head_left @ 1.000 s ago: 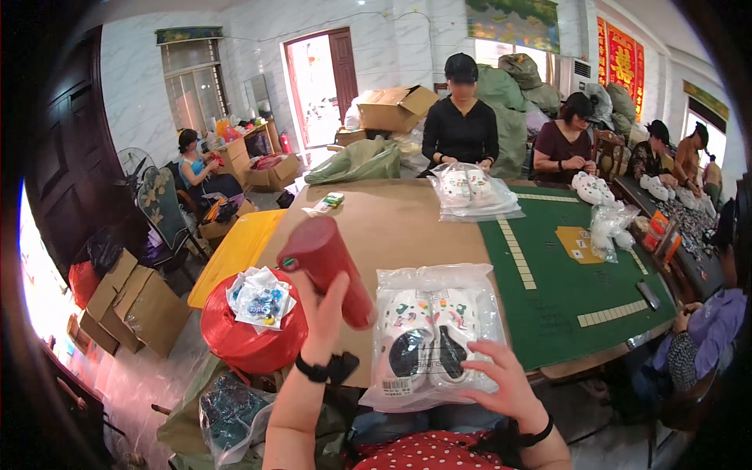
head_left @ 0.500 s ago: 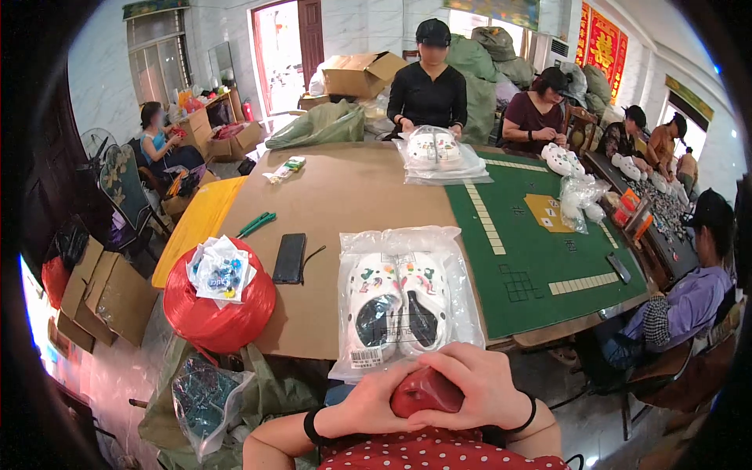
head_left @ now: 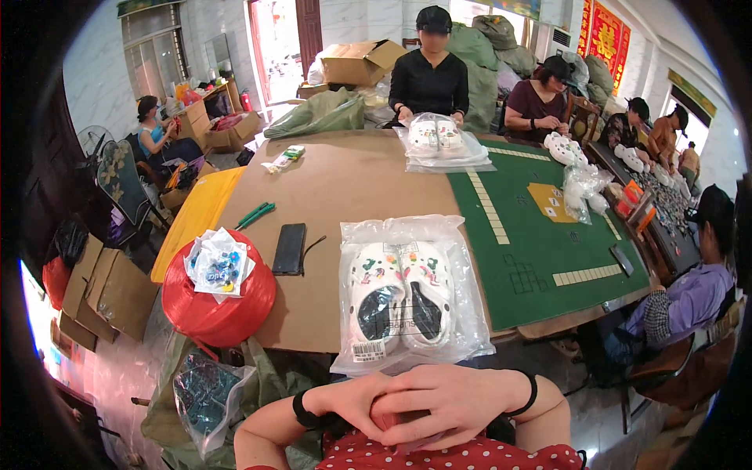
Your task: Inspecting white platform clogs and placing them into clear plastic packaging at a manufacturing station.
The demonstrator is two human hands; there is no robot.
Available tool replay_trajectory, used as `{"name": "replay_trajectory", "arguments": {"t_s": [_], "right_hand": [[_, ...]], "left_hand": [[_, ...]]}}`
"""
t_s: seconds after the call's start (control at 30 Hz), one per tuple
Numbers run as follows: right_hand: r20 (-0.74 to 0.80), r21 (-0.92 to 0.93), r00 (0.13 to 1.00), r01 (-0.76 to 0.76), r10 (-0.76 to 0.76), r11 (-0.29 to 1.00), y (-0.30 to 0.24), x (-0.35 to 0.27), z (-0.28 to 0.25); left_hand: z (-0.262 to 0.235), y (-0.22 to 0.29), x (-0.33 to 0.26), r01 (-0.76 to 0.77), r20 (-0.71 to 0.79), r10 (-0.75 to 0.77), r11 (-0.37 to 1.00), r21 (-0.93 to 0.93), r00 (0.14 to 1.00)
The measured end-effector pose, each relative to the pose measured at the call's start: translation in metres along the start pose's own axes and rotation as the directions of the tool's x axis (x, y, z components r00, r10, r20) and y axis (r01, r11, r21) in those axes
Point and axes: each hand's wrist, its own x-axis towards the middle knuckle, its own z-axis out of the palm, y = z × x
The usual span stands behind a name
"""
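Daylight burned out the open doorway, while the dark door at far left sank into shadow. Highlights glinted on the plastic bag upon the surface. Fisheye distortion bent straight edges; black vignetting closed the corners.

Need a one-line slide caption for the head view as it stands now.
Left hand and right hand clasp a mostly hidden reddish object near bagged white clogs on a brown tabletop.

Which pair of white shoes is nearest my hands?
The bagged pair with the barcode label facing you, directly before you; all the other white shoes lie farther back.
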Motion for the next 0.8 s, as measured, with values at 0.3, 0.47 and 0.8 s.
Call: {"name": "replay_trajectory", "arguments": {"t_s": [0.3,0.47,0.8], "right_hand": [[-0.257,-0.321,0.759,-0.651,0.598,0.688,-0.032,0.001,-0.013],[-0.113,-0.224,0.744,-0.664,0.658,0.713,-0.027,0.002,-0.012],[-0.138,-0.189,0.879,-0.476,0.457,0.859,-0.010,0.020,-0.027]], "left_hand": [[0.015,0.024,0.000,0.319,-0.598,-0.169,0.936,0.153,0.783],[0.020,0.024,0.001,0.371,-0.695,0.035,0.825,0.425,0.718],[0.002,0.036,0.001,0.301,-0.696,-0.068,0.928,0.218,0.715]]}}
